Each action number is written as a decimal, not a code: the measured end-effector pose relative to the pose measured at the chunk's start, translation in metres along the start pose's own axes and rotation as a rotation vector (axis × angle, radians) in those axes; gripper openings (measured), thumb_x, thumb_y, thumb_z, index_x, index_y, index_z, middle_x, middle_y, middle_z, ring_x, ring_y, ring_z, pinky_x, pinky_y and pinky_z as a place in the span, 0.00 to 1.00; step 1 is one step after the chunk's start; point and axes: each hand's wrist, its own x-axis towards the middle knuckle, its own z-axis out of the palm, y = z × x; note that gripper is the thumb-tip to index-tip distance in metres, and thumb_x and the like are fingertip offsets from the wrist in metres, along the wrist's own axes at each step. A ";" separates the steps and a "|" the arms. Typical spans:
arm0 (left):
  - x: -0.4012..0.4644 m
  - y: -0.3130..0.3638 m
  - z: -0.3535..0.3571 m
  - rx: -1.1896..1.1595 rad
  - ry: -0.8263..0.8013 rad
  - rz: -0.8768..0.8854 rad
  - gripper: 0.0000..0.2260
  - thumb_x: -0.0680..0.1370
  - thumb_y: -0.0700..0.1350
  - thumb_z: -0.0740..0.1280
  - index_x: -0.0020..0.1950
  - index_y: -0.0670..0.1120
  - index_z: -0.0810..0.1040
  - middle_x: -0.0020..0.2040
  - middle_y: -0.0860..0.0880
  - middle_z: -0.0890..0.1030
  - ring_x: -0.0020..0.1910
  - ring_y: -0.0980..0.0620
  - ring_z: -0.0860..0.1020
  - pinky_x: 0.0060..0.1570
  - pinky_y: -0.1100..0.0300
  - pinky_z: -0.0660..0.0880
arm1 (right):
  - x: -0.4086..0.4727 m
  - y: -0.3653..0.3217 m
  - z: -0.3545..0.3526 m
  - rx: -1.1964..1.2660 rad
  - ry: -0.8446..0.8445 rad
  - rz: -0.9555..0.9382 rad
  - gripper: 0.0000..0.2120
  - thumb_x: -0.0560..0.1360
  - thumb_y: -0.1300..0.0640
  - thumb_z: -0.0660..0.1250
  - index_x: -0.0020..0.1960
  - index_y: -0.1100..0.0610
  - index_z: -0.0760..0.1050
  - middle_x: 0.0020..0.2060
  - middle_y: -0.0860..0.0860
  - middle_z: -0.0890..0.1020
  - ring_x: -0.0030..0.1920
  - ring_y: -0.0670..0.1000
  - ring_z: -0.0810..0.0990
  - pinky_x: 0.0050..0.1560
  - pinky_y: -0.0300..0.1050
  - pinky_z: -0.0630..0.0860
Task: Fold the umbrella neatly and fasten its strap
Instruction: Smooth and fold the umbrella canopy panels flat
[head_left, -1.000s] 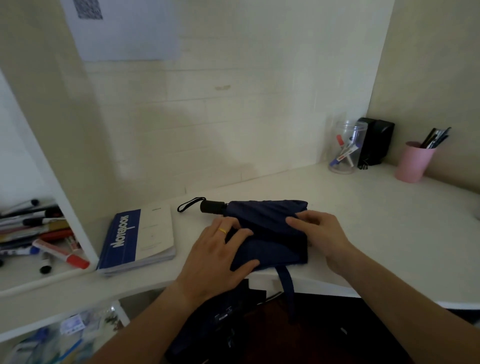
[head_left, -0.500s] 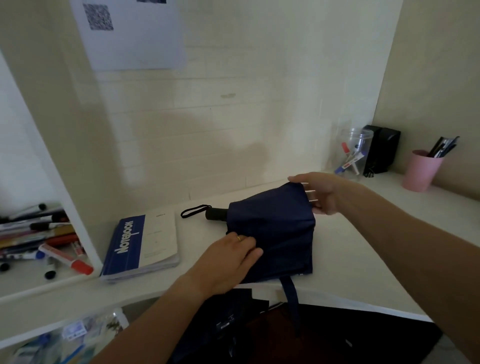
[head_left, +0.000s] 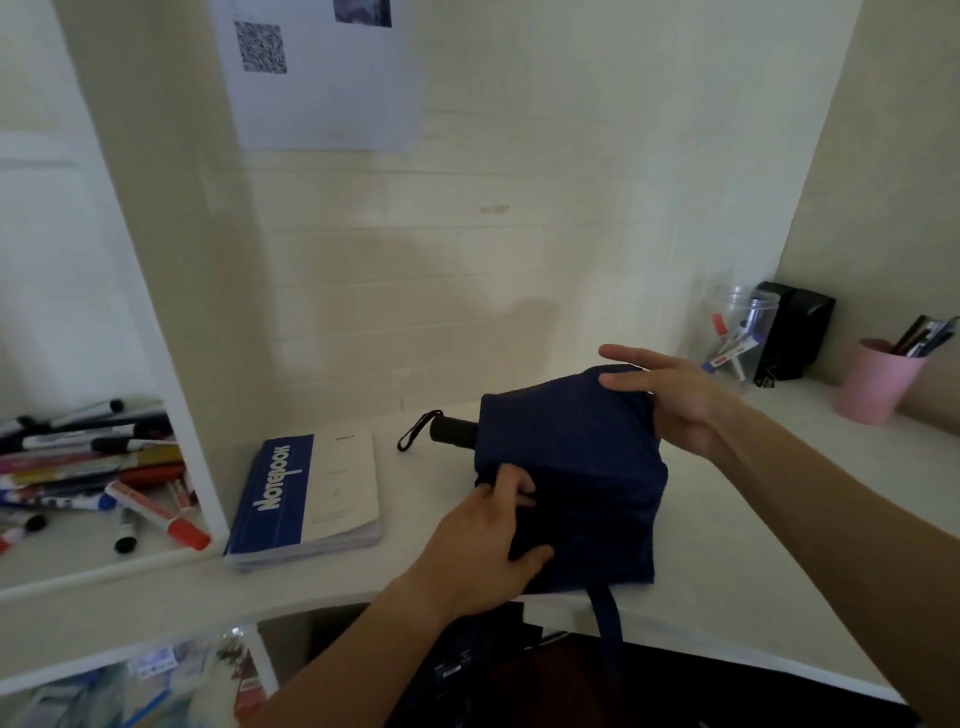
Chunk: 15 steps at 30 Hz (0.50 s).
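Navy canopy cloth of the umbrella (head_left: 576, 467) is collapsed but loose and unrolled at the desk's (head_left: 727, 561) front edge, its black handle (head_left: 451, 430) pointing toward the wall. Its strap (head_left: 609, 621) dangles unfastened over that edge, so smoothing, rolling and fastening seem left. The right hand (head_left: 670, 395) pinches the cloth's far corner and lifts it, while the left hand (head_left: 483, 545) grips the near-left folds.

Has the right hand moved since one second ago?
Yes. The right hand went up and back, lifting the umbrella canopy's far edge, toward the clear jar.
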 end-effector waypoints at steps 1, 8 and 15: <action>0.000 0.002 0.000 -0.070 0.008 -0.046 0.28 0.76 0.55 0.72 0.66 0.55 0.57 0.63 0.54 0.78 0.61 0.57 0.75 0.61 0.58 0.74 | -0.005 0.005 -0.004 0.026 -0.023 -0.035 0.22 0.71 0.69 0.73 0.62 0.54 0.82 0.55 0.57 0.86 0.54 0.56 0.86 0.45 0.48 0.83; 0.008 0.000 0.001 -0.370 0.075 -0.226 0.29 0.76 0.49 0.74 0.59 0.55 0.52 0.57 0.52 0.83 0.56 0.57 0.82 0.60 0.56 0.78 | -0.024 0.030 -0.007 0.061 -0.081 -0.088 0.27 0.70 0.71 0.72 0.65 0.50 0.80 0.59 0.59 0.84 0.59 0.58 0.83 0.52 0.49 0.83; 0.016 0.002 -0.011 -0.831 0.189 -0.524 0.23 0.81 0.53 0.67 0.67 0.53 0.55 0.54 0.48 0.81 0.54 0.52 0.82 0.58 0.55 0.78 | -0.045 0.059 -0.003 -0.075 -0.033 -0.144 0.29 0.68 0.70 0.76 0.63 0.46 0.80 0.58 0.59 0.83 0.56 0.58 0.84 0.54 0.51 0.81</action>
